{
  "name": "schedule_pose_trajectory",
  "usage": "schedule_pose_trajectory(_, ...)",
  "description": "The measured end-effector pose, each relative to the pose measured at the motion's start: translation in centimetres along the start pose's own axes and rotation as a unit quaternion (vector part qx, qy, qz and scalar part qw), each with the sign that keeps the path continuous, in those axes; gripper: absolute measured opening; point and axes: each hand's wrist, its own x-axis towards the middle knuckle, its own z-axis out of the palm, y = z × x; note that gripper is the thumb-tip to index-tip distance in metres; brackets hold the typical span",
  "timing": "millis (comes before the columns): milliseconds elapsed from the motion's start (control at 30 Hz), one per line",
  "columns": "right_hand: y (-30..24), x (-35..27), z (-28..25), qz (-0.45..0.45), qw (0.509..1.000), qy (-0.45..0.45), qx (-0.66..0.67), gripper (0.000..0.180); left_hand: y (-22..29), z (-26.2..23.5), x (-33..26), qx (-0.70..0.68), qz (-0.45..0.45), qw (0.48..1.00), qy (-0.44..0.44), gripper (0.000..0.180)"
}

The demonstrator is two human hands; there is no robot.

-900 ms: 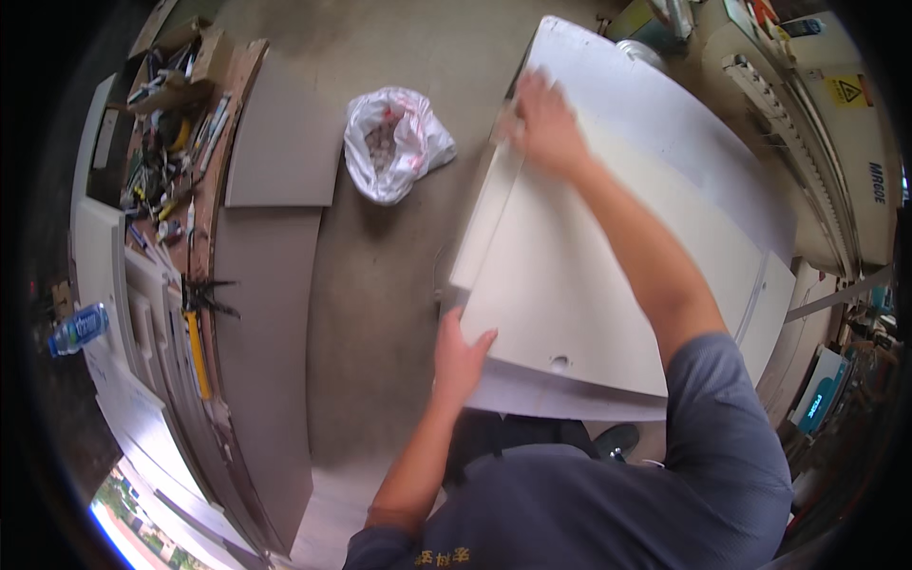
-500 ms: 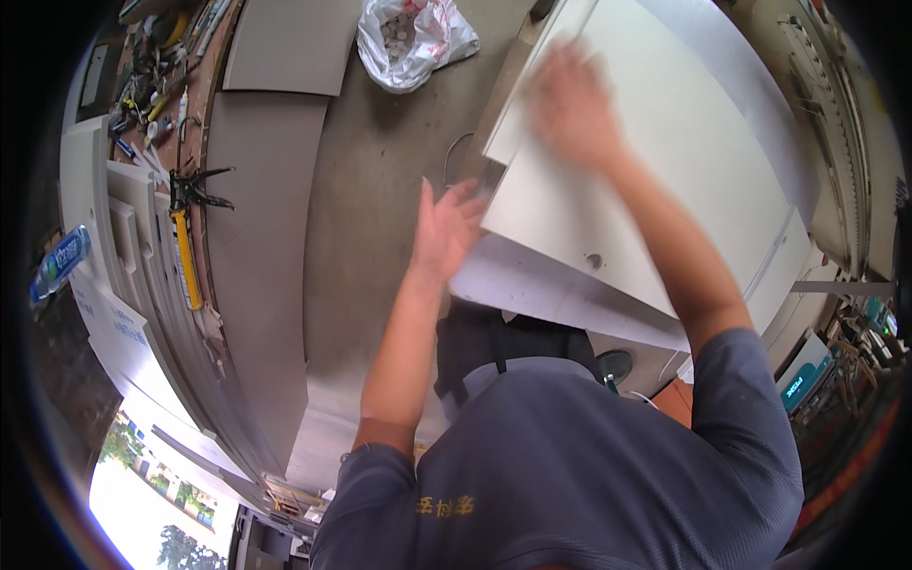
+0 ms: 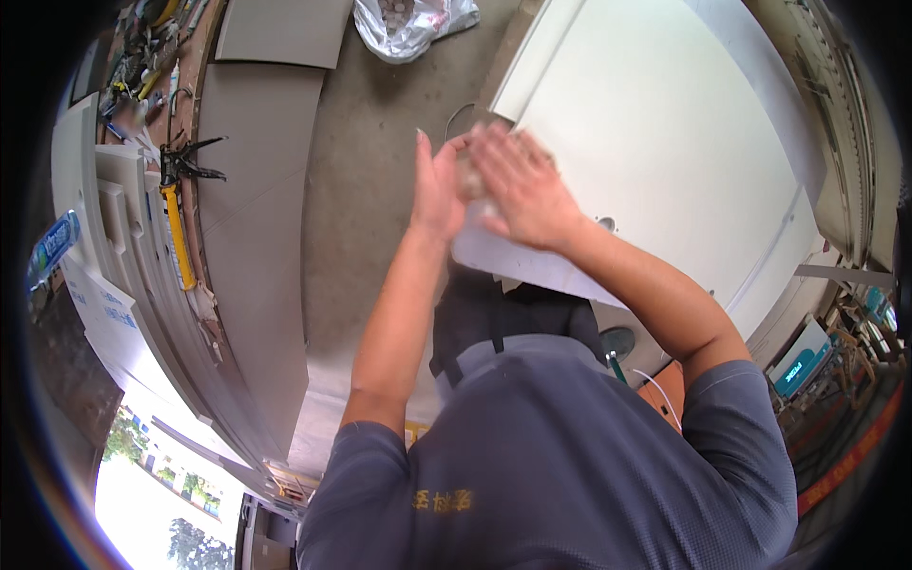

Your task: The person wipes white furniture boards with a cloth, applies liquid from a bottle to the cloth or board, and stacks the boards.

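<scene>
A large white panel [image 3: 665,123] lies in front of me, slanting up to the right, with a small round hole [image 3: 606,224] near its near edge. At the panel's left corner my right hand [image 3: 532,185] is stretched flat, fingers extended and slightly blurred. Just beside it, off the panel's edge, my left hand [image 3: 437,195] is open and cupped, thumb up. Between the two palms a few small pale pieces [image 3: 471,180] show; blur hides what they are. Below the panel another pale board [image 3: 541,271] sticks out toward me.
A white plastic bag [image 3: 408,38] with small pale bits stands on the floor beyond. To the left run grey boards [image 3: 252,190] and a bench with tools, including a yellow and black caulking gun [image 3: 178,223]. At far left is a water bottle [image 3: 52,249]. Long strips [image 3: 822,104] stand at right.
My right hand has swept from the panel's far left part down toward me, meeting my left hand at the corner. The left hand stays open near the edge. The view has shifted slightly.
</scene>
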Motion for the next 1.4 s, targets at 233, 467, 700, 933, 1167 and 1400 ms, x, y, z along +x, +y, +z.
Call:
schedule_pose_trajectory(233, 8.5, 5.4, -0.9, 0.185, 0.970, 0.114, -0.112, 0.086, 0.4, 0.3, -1.0, 0.017, -0.059, 0.998, -0.021, 0.094)
schedule_pose_trajectory(467, 13.0, 6.2, -3.8, 0.242, 0.969, -0.003, -0.056, 0.071, 0.4, 1.2, -0.6, 0.037, -0.046, 0.998, -0.003, 0.093)
schedule_pose_trajectory(700, 3.8, -2.5, -2.4, 0.051, 0.997, -0.030, -0.042, 0.074, -0.1, -0.6, -0.4, 0.132, 0.061, 0.989, 0.020, 0.043)
schedule_pose_trajectory(933, 9.3, -12.5, -4.1, 0.130, 0.991, 0.045, 0.002, 0.054, 10.9, -7.3, -11.6, 0.294, 0.408, 0.827, 0.252, 0.046)
schedule_pose_trajectory(1167, 6.2, -11.6, -5.8, 0.295, 0.654, 0.230, 0.658, 0.053, 26.9, -12.5, -23.0, 0.294, 0.585, 0.613, 0.442, 0.041)
schedule_pose_trajectory(1400, -6.5, -5.1, -12.9, 0.308, 0.269, 0.146, 0.901, 0.055, 50.0, -24.9, -19.2, 0.199, 0.550, 0.483, 0.652, 0.123)
